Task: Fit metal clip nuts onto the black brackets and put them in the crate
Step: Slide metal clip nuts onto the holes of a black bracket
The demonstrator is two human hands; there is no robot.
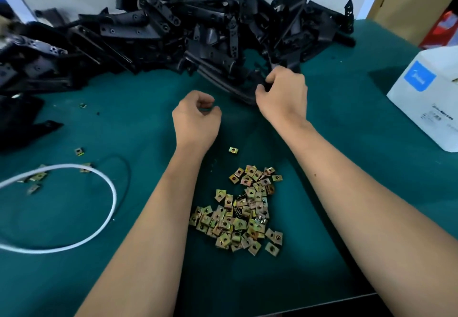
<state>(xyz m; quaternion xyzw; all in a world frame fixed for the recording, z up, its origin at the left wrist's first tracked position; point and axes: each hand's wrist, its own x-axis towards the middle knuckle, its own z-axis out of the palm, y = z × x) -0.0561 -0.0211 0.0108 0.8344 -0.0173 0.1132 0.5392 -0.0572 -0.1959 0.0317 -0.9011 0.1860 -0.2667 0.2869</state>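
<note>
Black bracket [244, 91] in right hand [282, 96]

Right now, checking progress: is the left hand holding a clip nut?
No, the left hand hovers loosely curled and empty above the nuts.

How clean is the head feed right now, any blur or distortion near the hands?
Head view: wide-angle bending at the edges; pile of black brackets underexposed, motion-smeared at far left; clip nuts fairly sharp; right hand on a bracket and left hand readable.
</note>
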